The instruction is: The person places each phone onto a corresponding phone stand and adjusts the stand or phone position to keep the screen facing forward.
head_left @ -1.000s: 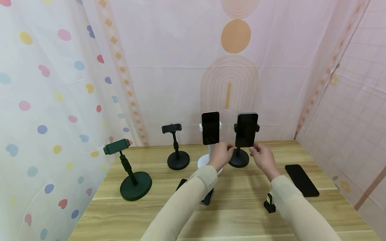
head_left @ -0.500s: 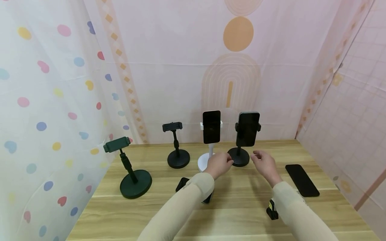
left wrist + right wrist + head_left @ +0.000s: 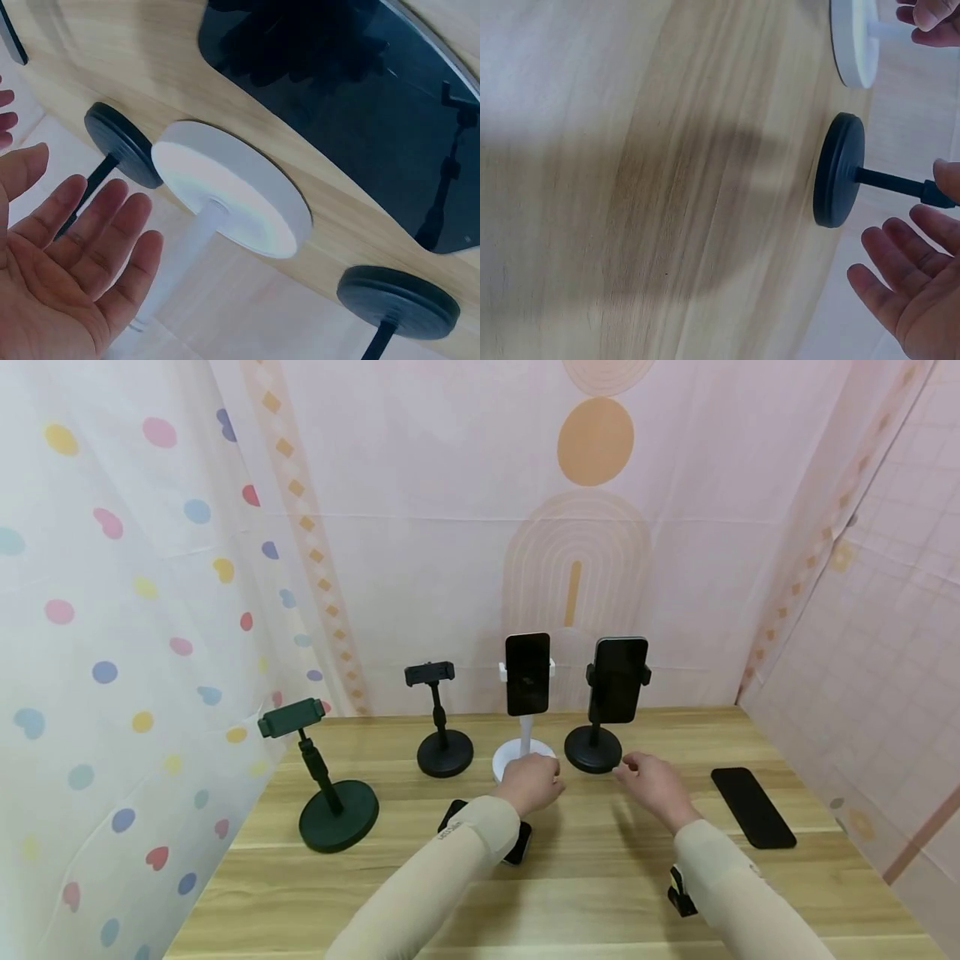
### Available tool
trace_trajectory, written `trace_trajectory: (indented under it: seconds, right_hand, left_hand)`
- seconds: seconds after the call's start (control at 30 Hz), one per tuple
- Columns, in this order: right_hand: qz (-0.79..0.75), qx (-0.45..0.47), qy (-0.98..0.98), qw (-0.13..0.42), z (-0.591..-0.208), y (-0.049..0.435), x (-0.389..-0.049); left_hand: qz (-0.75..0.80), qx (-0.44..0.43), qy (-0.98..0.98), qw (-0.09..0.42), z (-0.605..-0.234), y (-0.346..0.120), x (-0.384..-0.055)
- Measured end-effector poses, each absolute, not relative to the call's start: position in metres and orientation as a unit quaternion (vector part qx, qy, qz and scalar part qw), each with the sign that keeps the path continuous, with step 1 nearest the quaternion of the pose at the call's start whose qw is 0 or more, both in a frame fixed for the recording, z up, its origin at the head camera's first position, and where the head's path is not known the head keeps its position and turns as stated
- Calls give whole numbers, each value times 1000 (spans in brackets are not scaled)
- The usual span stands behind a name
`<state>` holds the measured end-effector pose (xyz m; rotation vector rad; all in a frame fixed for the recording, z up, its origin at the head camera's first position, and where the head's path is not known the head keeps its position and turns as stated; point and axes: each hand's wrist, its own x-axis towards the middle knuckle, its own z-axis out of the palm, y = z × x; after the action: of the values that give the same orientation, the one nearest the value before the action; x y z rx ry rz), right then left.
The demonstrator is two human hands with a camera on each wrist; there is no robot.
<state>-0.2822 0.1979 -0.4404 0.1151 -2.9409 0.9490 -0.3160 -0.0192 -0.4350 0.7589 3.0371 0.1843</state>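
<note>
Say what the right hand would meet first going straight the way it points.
Probably the round black base below the right mounted phone, though depth is unclear.

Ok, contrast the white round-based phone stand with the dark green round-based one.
The white round-based phone stand holds an upright black phone; the dark green round-based stand holds none. The white stand is farther back; the green stand is nearer, on the left. Both have a single post.

The wood-grain surface bears a green phone stand, left black stand, white stand and right black stand, plus a partly hidden phone, the rightmost phone and a small black object.
</note>
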Motion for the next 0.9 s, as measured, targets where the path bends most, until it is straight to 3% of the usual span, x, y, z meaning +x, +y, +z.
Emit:
trace_trajectory:
  seconds: [0.33,0.9]
  right_hand:
    - [226,67,-972,15,-443,187,-282]
    - [143,93,-982,-76,-444,168,-281]
  left_hand:
    - [22,214,977,8,-438,-40,-316]
    - [-15,148,985,85,-425,-67,-317]
